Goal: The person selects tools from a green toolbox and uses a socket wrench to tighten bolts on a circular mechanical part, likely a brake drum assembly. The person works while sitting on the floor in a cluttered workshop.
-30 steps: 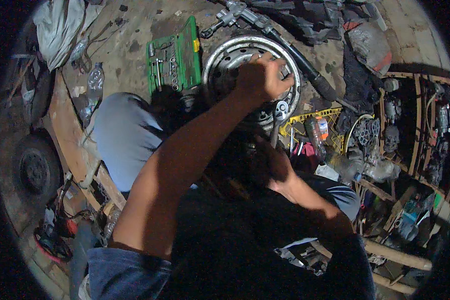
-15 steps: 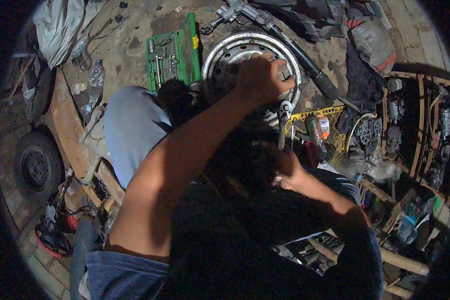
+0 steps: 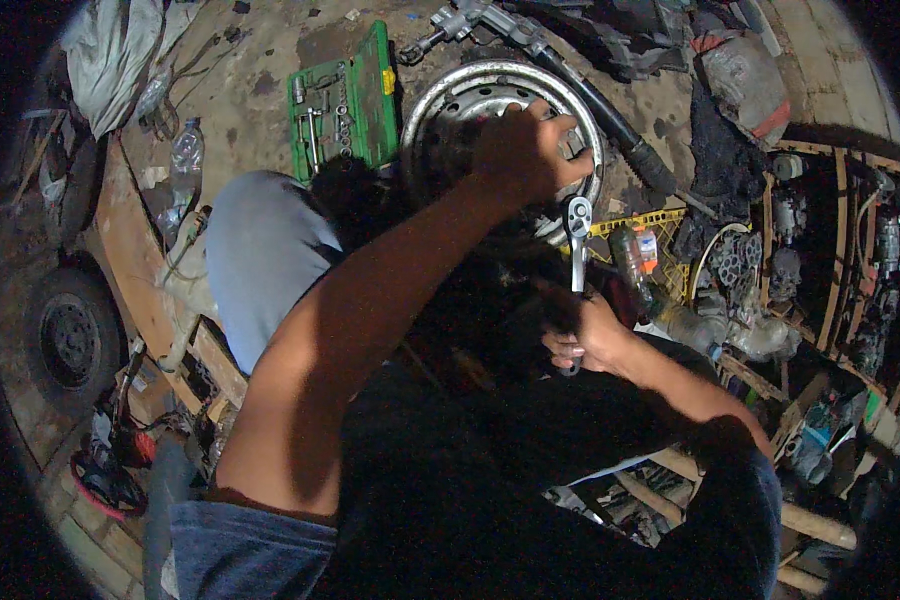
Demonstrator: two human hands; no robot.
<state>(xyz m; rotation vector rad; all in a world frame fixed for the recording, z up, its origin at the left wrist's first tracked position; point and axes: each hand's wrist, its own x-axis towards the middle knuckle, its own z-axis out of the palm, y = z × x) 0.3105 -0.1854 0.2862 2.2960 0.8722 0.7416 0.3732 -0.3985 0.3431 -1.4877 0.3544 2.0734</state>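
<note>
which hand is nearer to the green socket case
Left. The left hand is over the wheel, right of the green socket case; the right hand is farther off, lower right, around the ratchet.

1 head-worn fisheye camera looks down past the near forearms (image 3: 400, 270) to the wheel rim (image 3: 452, 120) and floor (image 3: 240, 120) beyond.

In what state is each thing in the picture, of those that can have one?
Silver metal ratchet wrench: held, head pointing forward.
Bare right hand: closed around the wrench's handle.
Round silver metal wheel rim: without tyre, partly hidden.
Bare left hand: fingers bent, over the rim; grip unclear.
Green plastic socket case: open.
Long black-and-silver metal rod part: lying unheld.
Black rubber tyre: fitted around a dark wheel.
</note>
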